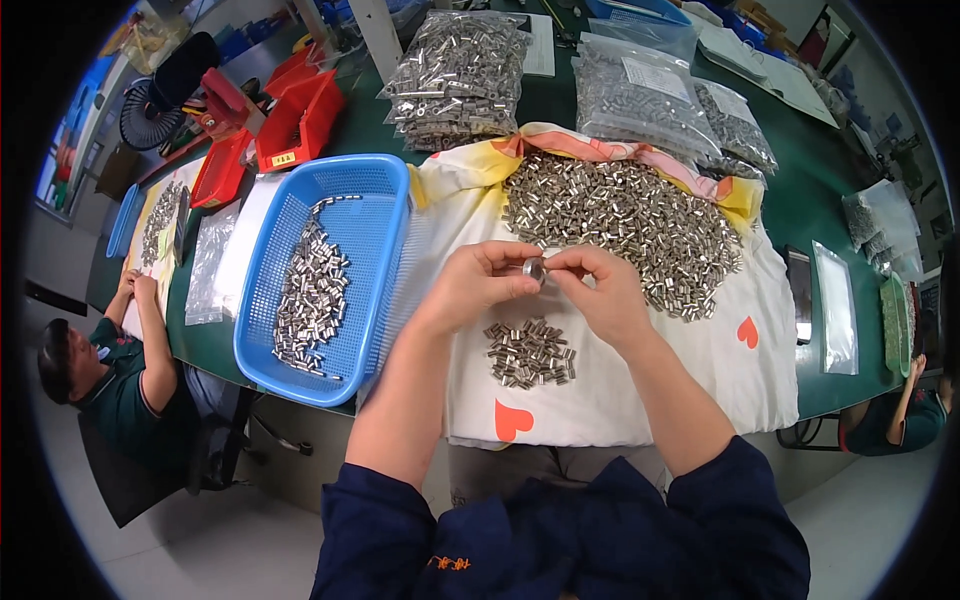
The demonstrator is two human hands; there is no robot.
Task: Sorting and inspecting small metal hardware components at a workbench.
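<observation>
My left hand (482, 286) pinches a round metal ring (535, 268) between thumb and fingers. Right beside it, the thumb and forefinger of my right hand (606, 295) are pressed together at the ring's edge; what they hold, if anything, is too small to make out. Just below my hands lies a small pile of short metal sleeves (530, 354) on a white cloth (600, 405) with red hearts. Beyond them spreads a much larger heap of similar sleeves (625, 215). To the left, a blue plastic basket (393, 215) holds more sleeves (312, 305).
Bulging clear bags of metal parts (455, 80) and more filled bags (645, 95) stand at the back. Red bins (300, 120) are at the far left. One co-worker (130, 370) sits at left, another (905, 420) at right. A flat plastic bag (835, 310) lies rightward.
</observation>
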